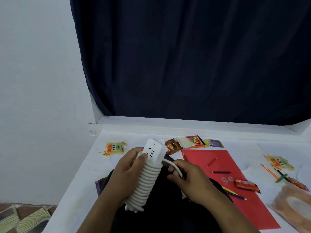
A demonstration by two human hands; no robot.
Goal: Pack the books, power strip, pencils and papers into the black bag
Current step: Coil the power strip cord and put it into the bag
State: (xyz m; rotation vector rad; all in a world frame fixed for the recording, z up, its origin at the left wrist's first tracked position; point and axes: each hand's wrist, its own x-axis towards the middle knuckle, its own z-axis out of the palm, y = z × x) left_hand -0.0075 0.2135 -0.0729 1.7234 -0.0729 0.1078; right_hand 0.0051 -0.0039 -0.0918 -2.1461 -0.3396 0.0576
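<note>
A person's left hand [125, 167] grips a white power strip [148, 169], its cord coiled tightly around it, above the open black bag [168, 207]. The right hand [186, 179] pinches the loose cord end [173, 165], likely to keep the bundle compact for packing. Pencils [220, 172] lie on red paper [239, 190] nearby on the surface [80, 182].

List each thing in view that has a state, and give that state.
power strip: held over the black bag, cord coiled round it
cord: loose end pinched, not yet wound
left hand: grips the strip
right hand: holds the cord end
black bag: on the table, under the hands
red paper: flat on the table, unpacked
pencils: loose on the paper, unpacked
</note>
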